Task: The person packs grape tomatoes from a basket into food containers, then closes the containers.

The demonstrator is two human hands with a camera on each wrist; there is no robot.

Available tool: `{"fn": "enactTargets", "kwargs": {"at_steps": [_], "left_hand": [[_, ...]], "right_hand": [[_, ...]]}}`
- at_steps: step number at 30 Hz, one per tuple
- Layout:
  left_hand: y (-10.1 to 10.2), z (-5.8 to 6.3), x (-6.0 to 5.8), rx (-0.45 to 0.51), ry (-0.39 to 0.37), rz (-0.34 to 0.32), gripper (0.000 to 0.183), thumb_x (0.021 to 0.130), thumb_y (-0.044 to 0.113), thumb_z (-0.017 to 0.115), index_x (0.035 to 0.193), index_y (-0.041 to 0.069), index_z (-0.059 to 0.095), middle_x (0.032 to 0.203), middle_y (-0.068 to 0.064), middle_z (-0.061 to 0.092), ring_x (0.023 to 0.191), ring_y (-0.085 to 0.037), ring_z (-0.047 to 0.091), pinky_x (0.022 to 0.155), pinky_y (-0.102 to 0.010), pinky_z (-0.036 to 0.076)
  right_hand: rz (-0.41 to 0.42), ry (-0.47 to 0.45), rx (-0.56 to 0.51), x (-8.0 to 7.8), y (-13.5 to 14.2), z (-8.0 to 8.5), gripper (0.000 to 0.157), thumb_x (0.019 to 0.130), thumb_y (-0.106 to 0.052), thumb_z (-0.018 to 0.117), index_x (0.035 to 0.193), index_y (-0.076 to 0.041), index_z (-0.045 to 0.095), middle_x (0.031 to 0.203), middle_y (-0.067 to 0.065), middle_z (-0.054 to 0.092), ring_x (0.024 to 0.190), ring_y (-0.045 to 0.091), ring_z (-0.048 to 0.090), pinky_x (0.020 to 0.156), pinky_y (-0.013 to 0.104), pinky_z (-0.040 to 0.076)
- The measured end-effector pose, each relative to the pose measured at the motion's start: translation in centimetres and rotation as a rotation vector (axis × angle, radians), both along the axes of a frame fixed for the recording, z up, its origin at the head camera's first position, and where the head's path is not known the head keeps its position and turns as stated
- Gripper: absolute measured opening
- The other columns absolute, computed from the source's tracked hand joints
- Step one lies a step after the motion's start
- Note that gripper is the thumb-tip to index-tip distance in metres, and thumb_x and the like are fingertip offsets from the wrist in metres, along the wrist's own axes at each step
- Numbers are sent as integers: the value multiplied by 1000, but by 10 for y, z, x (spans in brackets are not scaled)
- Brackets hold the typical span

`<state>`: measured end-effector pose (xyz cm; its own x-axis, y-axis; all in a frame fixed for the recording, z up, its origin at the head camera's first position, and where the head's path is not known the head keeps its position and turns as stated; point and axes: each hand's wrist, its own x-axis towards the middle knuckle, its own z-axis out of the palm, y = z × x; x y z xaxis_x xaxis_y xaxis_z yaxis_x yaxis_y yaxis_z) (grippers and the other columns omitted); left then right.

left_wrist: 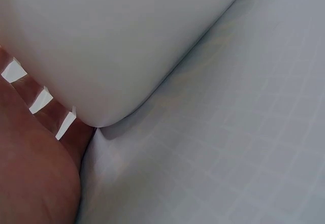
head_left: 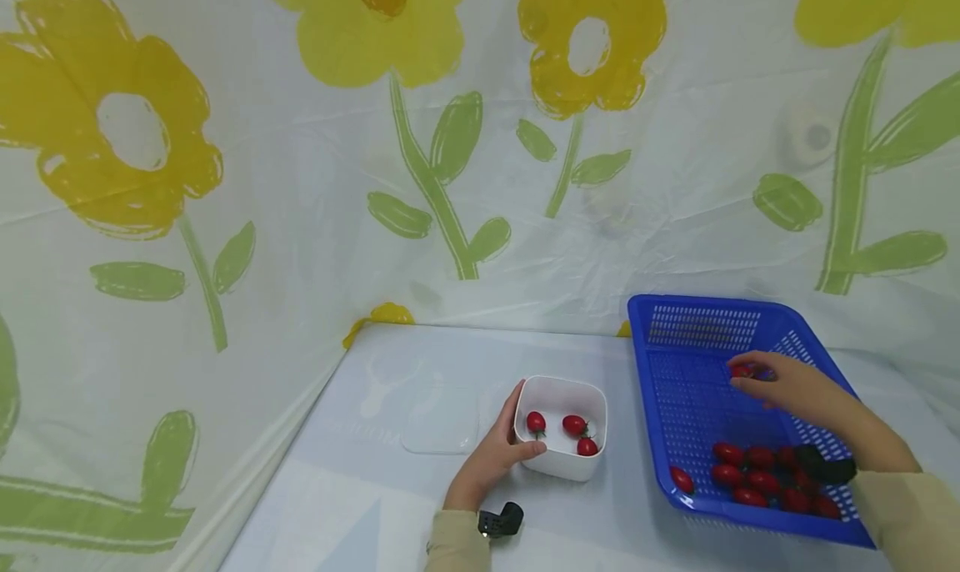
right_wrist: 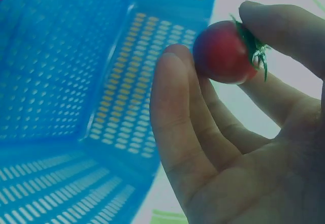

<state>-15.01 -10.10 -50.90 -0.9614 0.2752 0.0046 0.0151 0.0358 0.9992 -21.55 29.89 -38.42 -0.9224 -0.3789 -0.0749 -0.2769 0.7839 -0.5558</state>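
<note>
While the left hand (head_left: 495, 452) steadied the white container (head_left: 562, 465), the right hand (head_left: 795, 388) was busy off to the container's right, above the blue basket (head_left: 705, 330). Left grip: fingers along the container's left wall, thumb curved over its near side; a partial wrap, holding no fruit. Right grip: nearly closed, the thumb and fingers pinching one tomato (right_wrist: 221, 51), leafy stem end showing in the wrist view. How firm the pinch was, I could not tell.

Noted inside the container: one loose tomato (head_left: 536, 423) toward its left side, and a pair, one (head_left: 574, 425) just beyond the other (head_left: 587, 446), toward its right. A clear lid (head_left: 438, 430) lay flat left of the container. The remaining tomatoes (head_left: 763, 482) were bunched at the basket's near end, right of the container and nearer me; a stray (head_left: 682, 479) sat apart, on the side closest to the container.

Step in hand, by my judgement: bringing a single tomato out of the basket. The next move called, I thought, for a light, unbroken pinch, enough lift to clear the basket's container-side rim, and a steady left hand.
</note>
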Motion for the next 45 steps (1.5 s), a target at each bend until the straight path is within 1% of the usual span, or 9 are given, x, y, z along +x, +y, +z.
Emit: {"fn": "enactTargets", "kwargs": {"at_steps": [4,9,16,20,25,29,34,40,45], "left_hand": [[0,-3,1,-10,-14,3,80,79,26,66,136,48,15,143,16,20,131,-10,17,105,-43,18],[0,-3,1,-21,-13,10,80,79,28,66,136,49,15,144,15,18,132,-10,16,105,-43,17],[-1,1,0,-3,5,1,80,79,26,66,137,47,15,143,17,19,131,-9,16,105,-42,18],[-1,2,1,3,13,-5,81,79,25,66,138,45,14,143,16,18,132,-10,15,105,-43,17],[-1,2,0,8,7,-7,81,79,24,66,138,45,14,144,16,17,132,-10,14,105,-43,16],[-2,2,0,15,-11,-4,81,79,25,67,137,47,16,142,19,19,132,-9,15,105,-43,16],[-3,3,2,27,-12,-6,82,78,23,68,137,47,16,142,18,19,132,-10,15,105,-43,16],[-3,5,2,55,-3,-7,84,78,19,68,138,43,16,143,14,20,132,-12,16,105,-45,14],[-2,6,0,75,-10,-19,88,77,16,69,139,44,12,143,16,18,132,-12,14,105,-46,14]], "right_hand": [[14,97,-6,8,-7,5,47,86,-34,57,117,1,52,104,20,56,86,32,58,65,42,50],[7,172,17,19,-17,15,46,85,-35,58,119,-4,53,109,22,50,95,43,52,68,50,48],[24,277,-50,35,-36,25,37,85,-27,61,117,-8,55,108,18,51,91,38,55,66,48,49],[12,305,-83,44,-48,26,36,86,-28,59,117,-11,55,107,13,52,92,33,55,69,47,49],[-31,297,-137,55,-63,24,41,86,-34,57,121,-12,52,109,11,53,94,30,55,73,45,48],[-81,250,-192,65,-76,22,46,86,-38,56,125,-14,49,113,14,54,91,31,58,72,46,49],[-120,198,-267,75,-93,15,50,85,-41,55,129,-19,46,116,13,54,89,29,60,70,47,50],[-142,180,-369,81,-110,9,47,85,-38,57,128,-21,46,116,10,55,90,26,61,71,44,50],[-171,159,-400,82,-116,6,48,84,-40,57,127,-19,48,114,11,56,88,25,61,69,38,52]]}}
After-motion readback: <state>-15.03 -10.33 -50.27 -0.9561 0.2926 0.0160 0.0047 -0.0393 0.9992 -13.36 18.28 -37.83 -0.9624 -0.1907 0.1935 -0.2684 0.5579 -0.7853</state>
